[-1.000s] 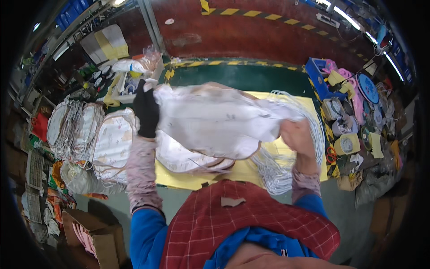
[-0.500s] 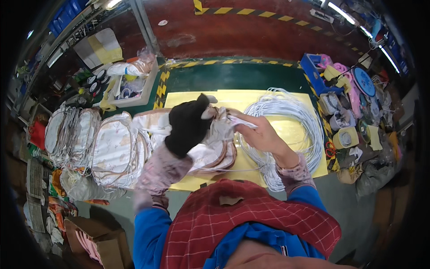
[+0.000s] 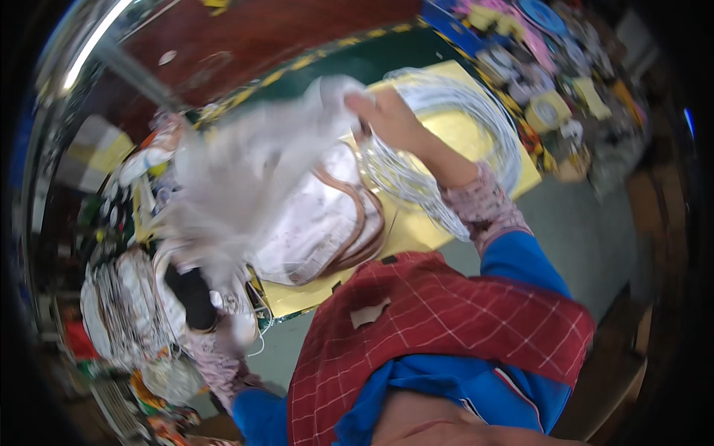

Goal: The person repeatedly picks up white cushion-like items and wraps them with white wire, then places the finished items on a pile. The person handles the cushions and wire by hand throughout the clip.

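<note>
My right hand is raised over the far part of the table, thumb and fingers pinched on one end of a pale fabric piece. Smeared by motion, the fabric stretches from there down to the left. At its lower left end is my left hand in a black glove, its fingers blurred and partly hidden. Beneath the fabric lies a stack of rounded white printed fabric pieces with brown edging. Under my right forearm is a large coil of white cord on a yellow sheet.
More edged fabric pieces with cords are piled at the left. A blue bin and pink, yellow and white oddments crowd the far right. A light-coloured tray of small items lies partly hidden behind the fabric. Cardboard boxes stand at the right.
My gloved left hand has swung from the middle to the lower left, and the bunched fabric now spreads out between my hands. My right hand has risen slightly; the whole view has turned.
</note>
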Demonstrator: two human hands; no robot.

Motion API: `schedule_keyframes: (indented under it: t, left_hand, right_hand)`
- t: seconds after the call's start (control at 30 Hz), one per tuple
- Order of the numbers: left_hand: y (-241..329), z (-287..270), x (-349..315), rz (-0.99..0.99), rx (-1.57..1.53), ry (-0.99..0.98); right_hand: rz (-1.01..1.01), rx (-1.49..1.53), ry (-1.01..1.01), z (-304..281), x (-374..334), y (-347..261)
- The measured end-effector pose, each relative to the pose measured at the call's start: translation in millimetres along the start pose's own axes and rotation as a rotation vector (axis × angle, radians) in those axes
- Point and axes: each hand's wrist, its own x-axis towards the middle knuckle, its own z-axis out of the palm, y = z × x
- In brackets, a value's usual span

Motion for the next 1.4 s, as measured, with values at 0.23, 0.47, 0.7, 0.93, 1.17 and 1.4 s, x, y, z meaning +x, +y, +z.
schedule_keyframes:
  t: [0.23,0.47,0.7,0.93,1.17,1.4]
  left_hand:
    - [-63,40,-24,-0.37,-0.136,0.615]
    - [-114,-108,-49,-0.262,0.722,0.642]
    - [-147,-75,-25,-0.217,1.378,0.104]
    - [-62,253,-42,-0.016,0.279,-0.531]
    - [77,385,-80,0.301,-0.048,-1.262]
    - [62,402,-97,0.35,-0.164,-1.3]
  right_hand:
    - [0.255,0.337,-0.077,22,-47,134]
    - [-0.063,-0.725,1.023,-216,-97,274]
    - [0.422,0.259,0.859,-295,-184,310]
    - [0.172,0.257,0.352,-178,-120,118]
    - [0.191,0.17,0.125,-128,-129,73]
    - [0.225,0.211,-0.018,-114,-92,51]
